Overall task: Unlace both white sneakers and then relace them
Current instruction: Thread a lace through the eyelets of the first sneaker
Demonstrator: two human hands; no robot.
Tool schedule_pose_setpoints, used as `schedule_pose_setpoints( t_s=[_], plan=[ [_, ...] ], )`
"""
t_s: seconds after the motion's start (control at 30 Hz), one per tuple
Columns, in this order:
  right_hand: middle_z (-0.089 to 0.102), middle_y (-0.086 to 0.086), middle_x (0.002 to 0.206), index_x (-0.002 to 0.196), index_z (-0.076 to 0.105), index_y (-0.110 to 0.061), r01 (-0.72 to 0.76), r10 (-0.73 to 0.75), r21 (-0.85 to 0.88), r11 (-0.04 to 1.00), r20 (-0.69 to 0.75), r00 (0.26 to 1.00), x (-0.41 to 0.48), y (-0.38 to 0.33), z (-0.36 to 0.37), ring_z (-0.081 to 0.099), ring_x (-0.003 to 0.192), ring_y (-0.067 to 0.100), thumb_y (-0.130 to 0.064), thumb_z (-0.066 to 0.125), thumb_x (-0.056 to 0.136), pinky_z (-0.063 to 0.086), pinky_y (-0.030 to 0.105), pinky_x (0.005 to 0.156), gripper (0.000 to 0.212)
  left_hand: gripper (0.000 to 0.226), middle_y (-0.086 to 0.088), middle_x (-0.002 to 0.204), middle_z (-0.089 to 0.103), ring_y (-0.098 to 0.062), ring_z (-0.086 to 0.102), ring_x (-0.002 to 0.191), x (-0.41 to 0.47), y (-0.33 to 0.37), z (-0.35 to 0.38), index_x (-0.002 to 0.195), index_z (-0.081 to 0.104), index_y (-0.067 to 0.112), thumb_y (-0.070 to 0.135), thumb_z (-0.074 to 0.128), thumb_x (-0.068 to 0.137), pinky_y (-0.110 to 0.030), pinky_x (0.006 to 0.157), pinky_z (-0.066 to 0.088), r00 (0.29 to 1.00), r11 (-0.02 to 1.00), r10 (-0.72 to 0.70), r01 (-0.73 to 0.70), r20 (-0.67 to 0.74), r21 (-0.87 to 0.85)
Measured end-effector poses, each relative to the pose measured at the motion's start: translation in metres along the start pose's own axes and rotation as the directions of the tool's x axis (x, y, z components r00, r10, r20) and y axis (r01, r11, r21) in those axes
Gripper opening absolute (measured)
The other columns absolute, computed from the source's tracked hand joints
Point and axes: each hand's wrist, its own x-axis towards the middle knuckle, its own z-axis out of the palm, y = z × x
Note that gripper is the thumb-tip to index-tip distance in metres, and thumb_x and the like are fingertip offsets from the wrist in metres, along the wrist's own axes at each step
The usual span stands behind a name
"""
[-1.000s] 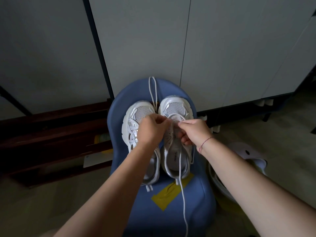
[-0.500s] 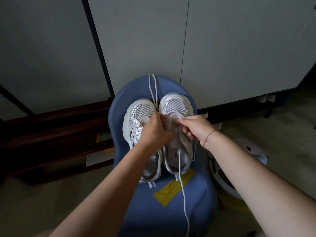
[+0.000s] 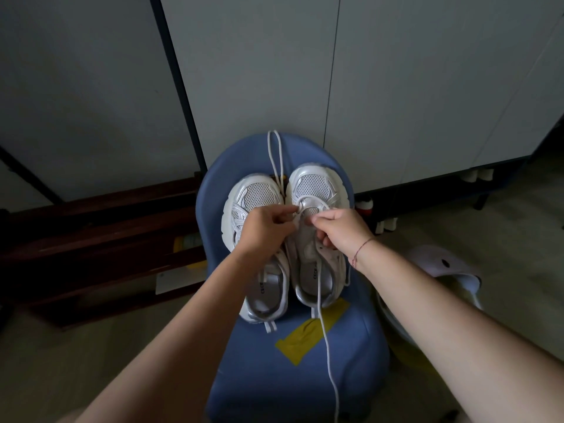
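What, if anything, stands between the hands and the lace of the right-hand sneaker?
Nothing visible does. The left hand and the right hand both pinch the lace at the front eyelets of the right-hand sneaker. The left forearm only crosses above the left-hand sneaker beside it.

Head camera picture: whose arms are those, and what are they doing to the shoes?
There is no machine here. The camera sits on a person's head and looks down, so those are the person's own arms. Two white sneakers, the left sneaker and the right sneaker, stand side by side on a blue seat. The left hand and the right hand both pinch the white shoelace near the right sneaker's toe. Its long end trails down over the seat toward the camera. Another lace lies between the toes.
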Motion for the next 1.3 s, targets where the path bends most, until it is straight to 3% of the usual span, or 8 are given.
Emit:
schedule_pose_setpoints(
  t_s=[0.13, 0.33, 0.7, 0.8, 0.9, 1.0, 1.13, 1.3],
  plan=[
    [0.056, -0.001, 0.06, 0.093, 0.069, -0.018, -0.042, 0.042, 0.001, 0.999, -0.028, 0.999, 0.004, 0.0, 0.004, 0.047, 0.048, 0.008, -0.019, 0.053, 0.094, 0.042, 0.017, 0.049, 0.016, 0.036, -0.005, 0.078, 0.064, -0.016, 0.056, 0.073, 0.002, -0.003, -0.003, 0.116, 0.07, 0.01, -0.007, 0.065, 0.084, -0.03, 0.077, 0.051, 0.999, 0.996, -0.025, 0.028, 0.037, -0.083],
    [0.054, -0.002, 0.06, 0.099, 0.069, -0.015, -0.083, 0.087, 0.156, 0.984, -0.021, 0.996, 0.005, 0.001, 0.006, 0.041, 0.049, 0.007, -0.015, 0.059, 0.092, 0.039, 0.012, 0.043, 0.013, 0.04, 0.005, 0.077, 0.066, 0.003, 0.063, 0.065, 0.003, -0.005, -0.011, 0.119, 0.067, 0.008, -0.012, 0.061, 0.085, -0.011, 0.07, 0.052, 0.991, 0.982, -0.036, 0.059, 0.129, -0.18],
    [0.058, -0.004, 0.054, 0.099, 0.07, -0.004, -0.112, 0.138, 0.232, 0.966, -0.098, 0.986, 0.015, 0.003, 0.019, 0.053, 0.043, 0.002, -0.011, 0.067, 0.085, 0.046, 0.014, 0.048, 0.015, 0.041, 0.001, 0.082, 0.066, -0.009, 0.063, 0.078, 0.003, -0.004, -0.012, 0.121, 0.065, 0.008, -0.01, 0.063, 0.085, -0.014, 0.08, 0.053, 0.986, 0.979, -0.043, 0.074, 0.164, -0.189],
    [0.071, 0.003, 0.082, 0.099, 0.074, -0.008, 0.002, 0.01, 0.066, 0.998, -0.187, 0.982, 0.013, 0.01, 0.024, 0.067, 0.082, 0.02, -0.015, 0.067, 0.085, 0.055, 0.033, 0.082, 0.018, 0.038, 0.003, 0.083, 0.067, -0.006, 0.063, 0.078, 0.002, -0.007, -0.01, 0.119, 0.068, 0.009, -0.006, 0.066, 0.084, -0.012, 0.077, 0.052, 0.992, 0.986, -0.034, 0.053, 0.119, -0.16],
    [0.072, 0.005, 0.089, 0.091, 0.075, -0.011, 0.134, -0.195, -0.244, 0.96, -0.245, 0.95, 0.0, 0.012, 0.022, 0.064, 0.086, 0.021, -0.017, 0.064, 0.087, 0.052, 0.031, 0.081, 0.014, 0.039, 0.008, 0.079, 0.066, 0.007, 0.061, 0.066, 0.002, -0.007, -0.008, 0.119, 0.068, 0.009, -0.006, 0.068, 0.083, -0.007, 0.07, 0.048, 0.996, 0.988, -0.03, 0.042, 0.084, -0.147],
    [0.07, 0.001, 0.083, 0.084, 0.073, -0.017, 0.221, -0.296, -0.499, 0.838, -0.076, 0.952, -0.024, 0.005, 0.012, 0.062, 0.08, 0.019, -0.017, 0.059, 0.088, 0.046, 0.024, 0.069, 0.015, 0.037, 0.008, 0.076, 0.065, 0.009, 0.058, 0.059, 0.002, -0.007, -0.007, 0.118, 0.069, 0.008, -0.006, 0.068, 0.083, -0.007, 0.067, 0.048, 0.997, 0.989, -0.036, 0.046, 0.075, -0.139],
    [0.067, 0.001, 0.083, 0.082, 0.068, -0.019, 0.41, -0.238, -0.782, 0.469, 0.336, 0.911, -0.063, -0.003, 0.002, 0.06, 0.083, 0.024, -0.026, 0.057, 0.086, 0.045, 0.025, 0.068, 0.014, 0.035, 0.005, 0.079, 0.067, 0.0, 0.06, 0.067, 0.002, -0.005, -0.007, 0.116, 0.069, 0.007, -0.004, 0.069, 0.083, -0.008, 0.068, 0.05, 0.996, 0.988, -0.047, 0.057, 0.073, -0.144],
    [0.067, 0.009, 0.079, 0.081, 0.071, -0.009, 0.428, -0.001, -0.696, 0.576, 0.523, 0.852, -0.063, 0.004, -0.004, 0.06, 0.074, 0.021, -0.023, 0.064, 0.084, 0.046, 0.029, 0.067, 0.017, 0.035, 0.003, 0.076, 0.067, -0.013, 0.059, 0.074, 0.0, -0.004, -0.008, 0.116, 0.069, 0.008, -0.005, 0.068, 0.084, -0.015, 0.072, 0.051, 0.995, 0.988, -0.055, 0.066, 0.079, -0.142]
  ],
)
